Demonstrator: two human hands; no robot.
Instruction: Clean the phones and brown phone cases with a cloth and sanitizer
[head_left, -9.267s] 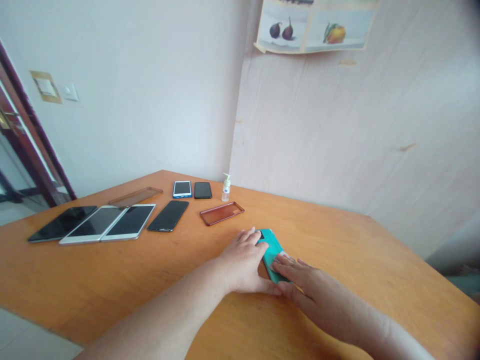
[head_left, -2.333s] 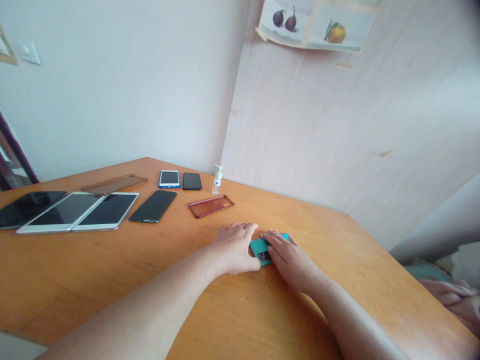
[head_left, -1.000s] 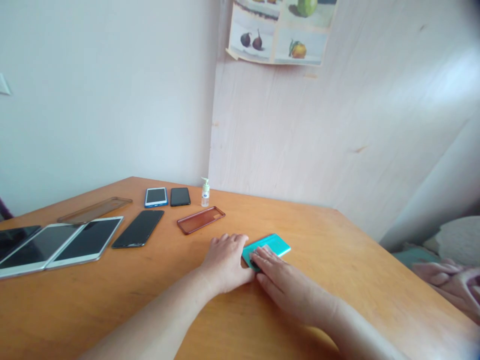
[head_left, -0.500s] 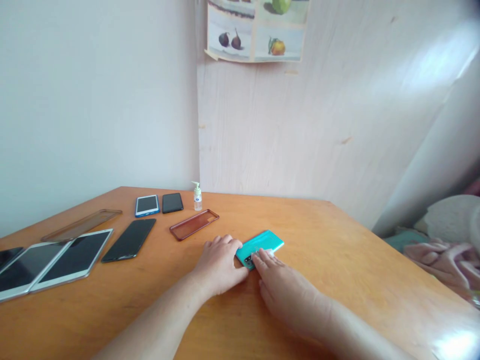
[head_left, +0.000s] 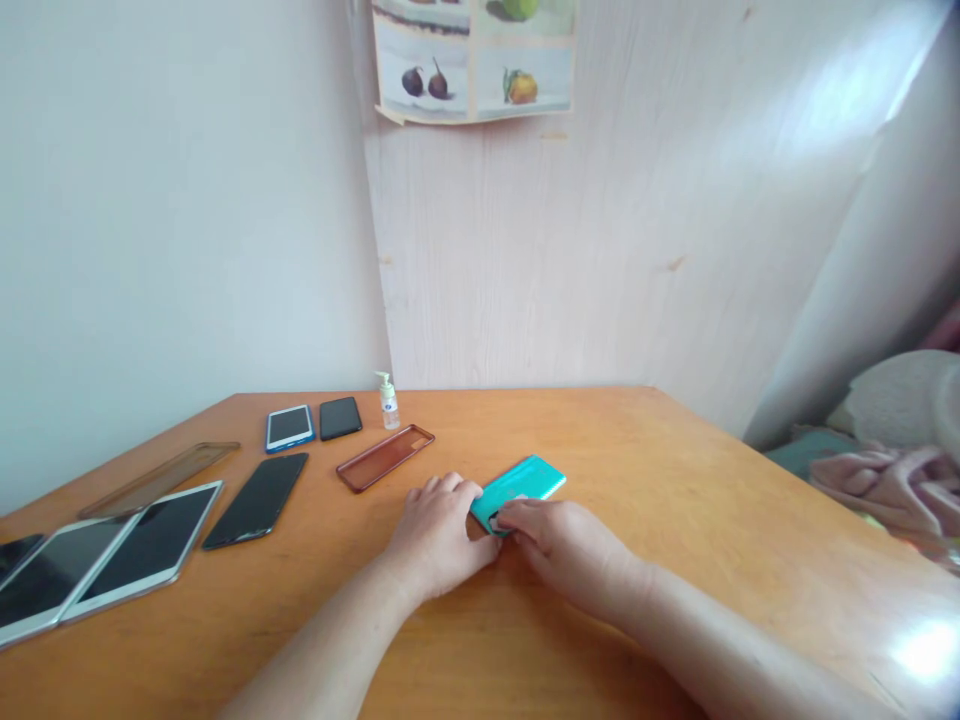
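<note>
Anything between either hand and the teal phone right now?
Nothing visible stands between the left hand and the teal phone. At the right hand, a white scrap, perhaps tissue, seems to lie between it and the phone.

Head-worn view; faces forward, down across the table point(head_left: 637, 440)

Left of the pump bottle point(head_left: 389, 407) on the bench point(head_left: 615, 445) lie a small black phone point(head_left: 340, 418) and a blue-edged phone point(head_left: 289, 427); in front of it, a reddish case point(head_left: 382, 460); above it, fruit pictures point(head_left: 474, 75); far to its right, pink cloth point(head_left: 892, 482).
</note>
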